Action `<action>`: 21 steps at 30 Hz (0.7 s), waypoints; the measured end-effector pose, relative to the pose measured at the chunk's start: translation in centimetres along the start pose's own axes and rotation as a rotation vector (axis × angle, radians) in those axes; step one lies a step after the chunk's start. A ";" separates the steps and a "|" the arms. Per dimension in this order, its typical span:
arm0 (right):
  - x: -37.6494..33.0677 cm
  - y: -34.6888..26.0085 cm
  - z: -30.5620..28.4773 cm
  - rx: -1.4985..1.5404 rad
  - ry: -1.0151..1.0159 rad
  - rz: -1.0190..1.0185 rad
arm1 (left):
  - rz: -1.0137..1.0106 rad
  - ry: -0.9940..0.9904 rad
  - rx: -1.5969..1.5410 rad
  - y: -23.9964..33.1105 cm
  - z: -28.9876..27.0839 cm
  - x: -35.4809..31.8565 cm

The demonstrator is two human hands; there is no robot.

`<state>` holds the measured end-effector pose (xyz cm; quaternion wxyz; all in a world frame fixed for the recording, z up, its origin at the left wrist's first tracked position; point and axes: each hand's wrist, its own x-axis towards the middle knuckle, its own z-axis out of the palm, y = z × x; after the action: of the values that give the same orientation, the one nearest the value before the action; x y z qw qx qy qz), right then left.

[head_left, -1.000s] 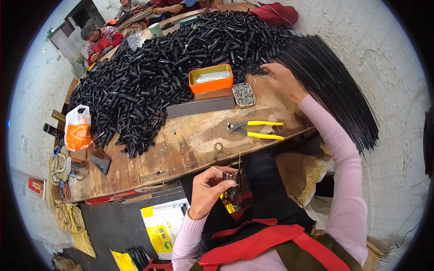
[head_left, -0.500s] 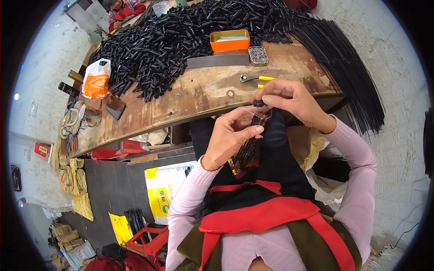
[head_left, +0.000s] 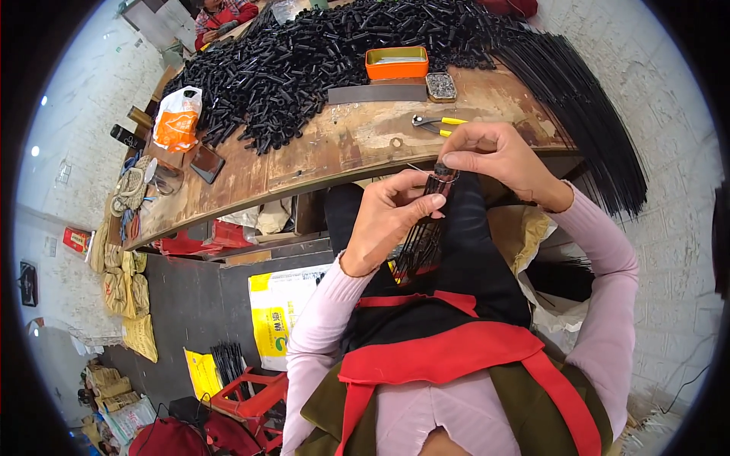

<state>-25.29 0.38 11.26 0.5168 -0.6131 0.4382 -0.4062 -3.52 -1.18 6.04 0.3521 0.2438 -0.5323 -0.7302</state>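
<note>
A bundle of thin black rods (head_left: 417, 249), resembling umbrella ribs, hangs over my lap. My left hand (head_left: 388, 220) is closed round its upper end, thumb pressing along the side. At the top of the bundle stands a short black plastic tube (head_left: 442, 169), pinched between the thumb and fingers of my right hand (head_left: 490, 158). A thin wire (head_left: 416, 166) pokes out above my left fingers; where its other end runs is hard to see. Beyond my right hand, cutting pliers (head_left: 430, 120) with yellow handles lie near the table edge.
On the wooden table (head_left: 304, 163) lie heaped black tubes (head_left: 266, 99), an orange tin (head_left: 397, 70), a small box of metal bits (head_left: 441, 87), a grey strip (head_left: 376, 93) and long black rods (head_left: 585, 114). A plastic bag (head_left: 177, 121) and phone (head_left: 206, 163) sit left. Another person (head_left: 228, 14) works at the far left.
My right hand has come down slightly, and the black tube now sits upright at the bundle's top. The wire arc seen earlier below the tube is less visible. The view has shifted slightly.
</note>
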 end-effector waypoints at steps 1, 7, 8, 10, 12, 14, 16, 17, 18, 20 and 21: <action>0.0 -0.1 0.0 -0.006 -0.004 0.001 | 0.001 0.000 -0.001 0.0 0.0 0.0; -0.1 0.4 -0.2 -0.043 -0.036 -0.104 | 0.040 0.002 -0.021 0.3 0.4 -0.3; 0.0 0.3 -0.2 -0.043 -0.039 -0.105 | 0.045 0.008 -0.012 0.2 0.3 -0.4; 0.2 0.2 -0.5 -0.019 -0.101 -0.152 | 0.050 0.011 -0.003 0.2 0.4 -0.5; 0.8 0.3 -1.1 -0.042 -0.135 -0.203 | 0.059 0.007 -0.003 0.5 0.7 -0.4; 1.1 0.2 -1.3 -0.063 -0.174 -0.255 | 0.061 0.006 0.009 0.5 0.6 -0.5; 1.2 -0.6 -1.3 -0.044 -0.205 -0.158 | 0.062 0.006 0.021 0.4 0.5 -0.5; 1.3 -0.8 -1.2 -0.043 -0.207 -0.158 | 0.082 0.013 0.034 0.4 0.5 -0.5; 1.3 -0.9 -1.2 -0.054 -0.200 -0.147 | 0.102 0.021 0.047 0.4 0.4 -0.5; 1.1 -1.2 -1.1 -0.068 -0.189 -0.136 | 0.105 0.033 0.052 0.5 0.8 -0.5; 1.0 -1.4 -1.0 -0.120 -0.169 -0.151 | 0.109 0.047 0.057 0.5 0.9 -0.5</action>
<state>-25.83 -0.75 12.82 0.4824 -0.7062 0.3690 -0.3638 -3.73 -0.32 6.78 0.3964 0.2416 -0.5571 -0.6886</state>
